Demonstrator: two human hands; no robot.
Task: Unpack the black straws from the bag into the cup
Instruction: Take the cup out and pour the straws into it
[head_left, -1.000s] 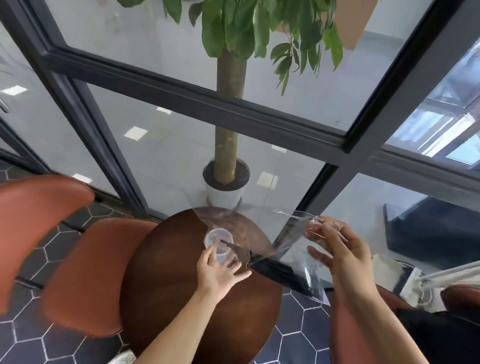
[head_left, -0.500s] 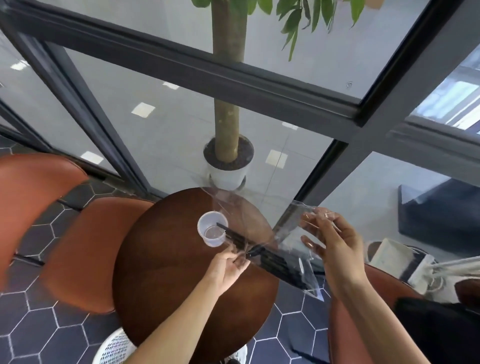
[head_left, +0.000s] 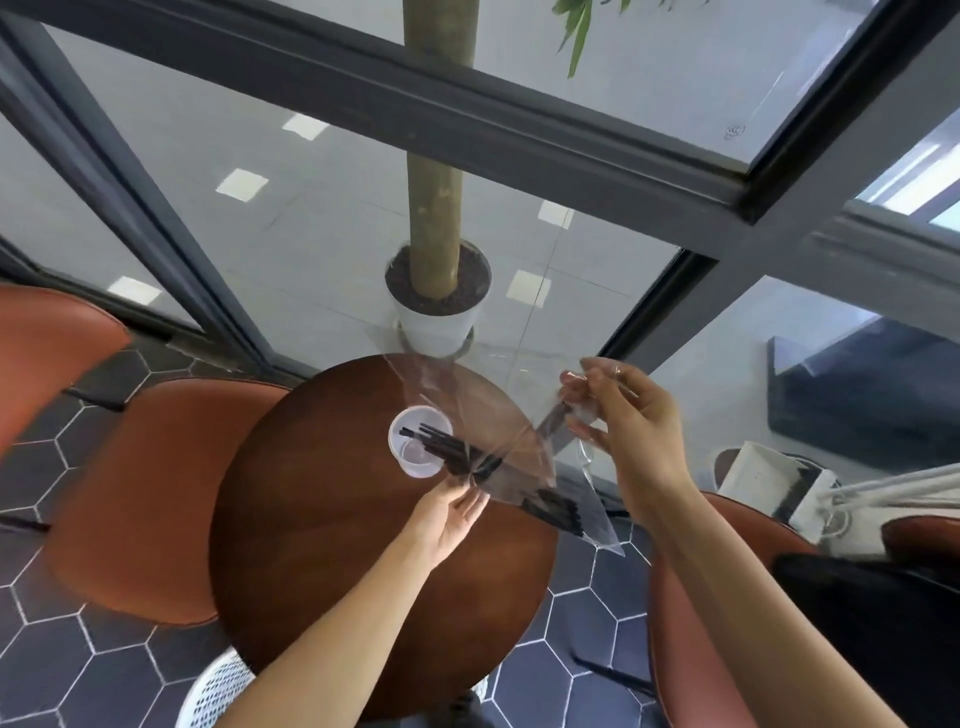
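A clear plastic cup (head_left: 415, 460) stands on the round brown table (head_left: 332, 571). Several black straws (head_left: 447, 447) slant out of a clear plastic bag (head_left: 498, 441), their far ends over the cup's mouth. My left hand (head_left: 452, 514) pinches the bundle of straws through the bag, just right of the cup. My right hand (head_left: 628, 431) holds the bag's upper edge, lifted above the table's right side. More black straw ends (head_left: 556, 512) show in the bag's lower corner.
Orange chairs (head_left: 150, 493) stand left of the table and another (head_left: 691, 623) on the right. A potted tree (head_left: 436, 291) stands behind the glass wall. A white wire basket (head_left: 218, 691) sits under the table's near edge. White bags (head_left: 779, 483) lie at the right.
The straws have slid out of the bag toward the cup, ends now over its mouth. My left hand left the cup and took hold of the bundle. The view tilted down.
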